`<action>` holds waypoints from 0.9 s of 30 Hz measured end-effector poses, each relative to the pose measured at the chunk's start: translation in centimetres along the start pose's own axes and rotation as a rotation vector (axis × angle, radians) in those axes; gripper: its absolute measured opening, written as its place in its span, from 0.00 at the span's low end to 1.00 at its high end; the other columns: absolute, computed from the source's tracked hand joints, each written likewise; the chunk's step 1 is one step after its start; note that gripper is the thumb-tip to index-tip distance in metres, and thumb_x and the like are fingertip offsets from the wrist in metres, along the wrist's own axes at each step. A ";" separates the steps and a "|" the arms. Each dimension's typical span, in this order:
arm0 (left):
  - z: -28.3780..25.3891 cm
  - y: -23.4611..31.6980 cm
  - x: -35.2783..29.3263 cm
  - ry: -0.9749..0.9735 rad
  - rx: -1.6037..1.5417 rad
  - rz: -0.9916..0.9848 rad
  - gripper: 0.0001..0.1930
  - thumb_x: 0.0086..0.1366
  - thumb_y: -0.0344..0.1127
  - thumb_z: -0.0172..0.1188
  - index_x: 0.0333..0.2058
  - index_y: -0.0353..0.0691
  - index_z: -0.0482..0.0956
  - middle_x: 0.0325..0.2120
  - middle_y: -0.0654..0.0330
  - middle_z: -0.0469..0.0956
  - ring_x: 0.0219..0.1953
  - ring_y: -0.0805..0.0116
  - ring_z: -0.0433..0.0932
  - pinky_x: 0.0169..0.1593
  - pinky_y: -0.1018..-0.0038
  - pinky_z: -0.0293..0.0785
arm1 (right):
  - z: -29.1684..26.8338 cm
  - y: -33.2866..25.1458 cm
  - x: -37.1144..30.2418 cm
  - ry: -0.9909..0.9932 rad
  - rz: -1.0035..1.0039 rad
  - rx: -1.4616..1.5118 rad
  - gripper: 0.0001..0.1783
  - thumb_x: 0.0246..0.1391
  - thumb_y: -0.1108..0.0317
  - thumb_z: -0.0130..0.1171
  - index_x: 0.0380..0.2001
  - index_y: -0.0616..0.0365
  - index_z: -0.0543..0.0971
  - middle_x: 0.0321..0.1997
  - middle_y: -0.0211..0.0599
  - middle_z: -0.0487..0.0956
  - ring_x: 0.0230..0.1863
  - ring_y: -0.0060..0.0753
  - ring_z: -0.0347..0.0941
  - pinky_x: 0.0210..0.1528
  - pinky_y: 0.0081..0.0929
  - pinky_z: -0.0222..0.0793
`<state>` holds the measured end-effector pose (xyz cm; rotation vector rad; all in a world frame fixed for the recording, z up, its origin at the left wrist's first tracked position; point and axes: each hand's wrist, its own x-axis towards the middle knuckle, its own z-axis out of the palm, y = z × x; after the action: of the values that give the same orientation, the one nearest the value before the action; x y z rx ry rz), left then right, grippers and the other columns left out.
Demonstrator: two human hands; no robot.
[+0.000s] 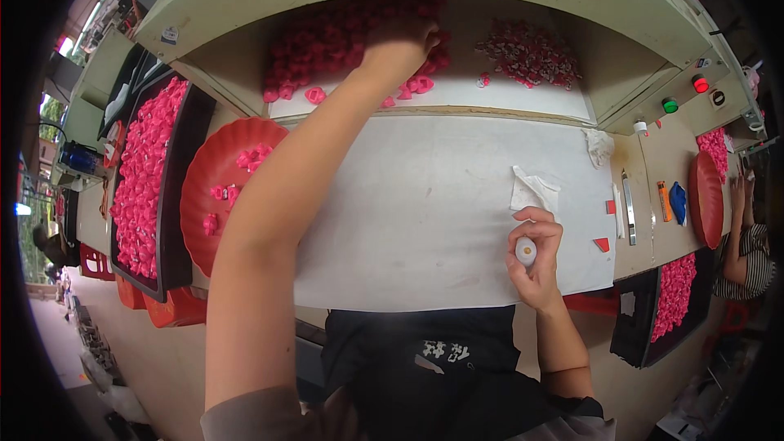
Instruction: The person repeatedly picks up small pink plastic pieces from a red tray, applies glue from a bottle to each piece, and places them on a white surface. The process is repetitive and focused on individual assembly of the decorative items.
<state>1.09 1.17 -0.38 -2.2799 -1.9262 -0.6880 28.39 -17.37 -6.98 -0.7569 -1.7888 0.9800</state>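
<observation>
My left arm stretches up across the worktop into the shelf bay. There my left hand [406,39], its fingers curled, is at a heap of small pink plastic pieces [327,41]; what lies between the fingers is hidden. Over the right side of the white-covered worktop, my right hand [539,257] is wrapped round a small white bottle [525,252], whose round end with a yellowish centre faces up. Just beyond that hand lies a crumpled white tissue [533,190]. Beneath my left forearm, a red scalloped dish [200,188] holds several pink pieces [255,157].
Pink pieces fill black trays at left [169,245] and right [639,318]. Small red-and-silver parts [531,53] lie in the bay's right. Beside the worktop are a metal strip [629,207], an orange tube [665,201] and another red dish [706,200]. A co-worker's arms [739,220] are at far right.
</observation>
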 end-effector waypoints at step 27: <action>-3.2 9.2 -24.2 -0.366 -2.316 -0.728 0.13 0.65 0.34 0.46 0.48 0.40 0.64 0.41 0.51 0.70 0.38 0.67 0.74 0.38 0.77 0.70 | 0.9 -5.5 0.8 0.312 0.183 0.475 0.18 0.44 0.79 0.50 0.43 0.66 0.66 0.35 0.44 0.70 0.30 0.35 0.73 0.25 0.25 0.72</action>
<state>6.29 -24.03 -4.69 -1.1724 -1.8671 -4.4768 26.80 -19.64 -2.09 -0.7272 -1.1708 1.2710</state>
